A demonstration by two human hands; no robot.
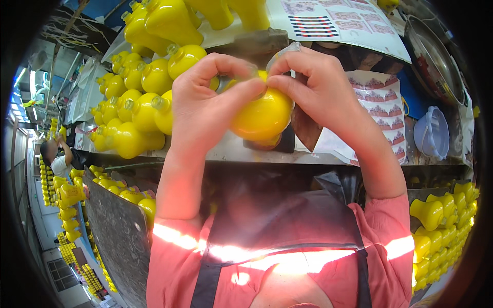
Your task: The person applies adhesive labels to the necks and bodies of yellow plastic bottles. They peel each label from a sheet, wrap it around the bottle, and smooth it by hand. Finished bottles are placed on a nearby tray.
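Note:
A glossy, round-bodied yellow bottle [263, 117] is in front of me at the bench's near edge, between my two hands. My left hand [208, 100] curves over its left side, thumb and index fingertips closed at the upper part. From the other side, my right hand [316, 82] has its thumb against the bottle, almost meeting the left thumb. A whitish wrap [291, 49] covers a fingertip of the right hand. My fingers hide the bottle's upper end, and anything small pinched there cannot be made out. Beneath the bottle is a dark block [285, 141].
Many yellow bottles [156, 77] crowd the bench's left. Printed decal sheets [382, 110] lie right of my hands, more [328, 20] on a far board. A pale blue bucket [431, 132] and a metal pan [434, 59] are at right. Another person [61, 156] is far left.

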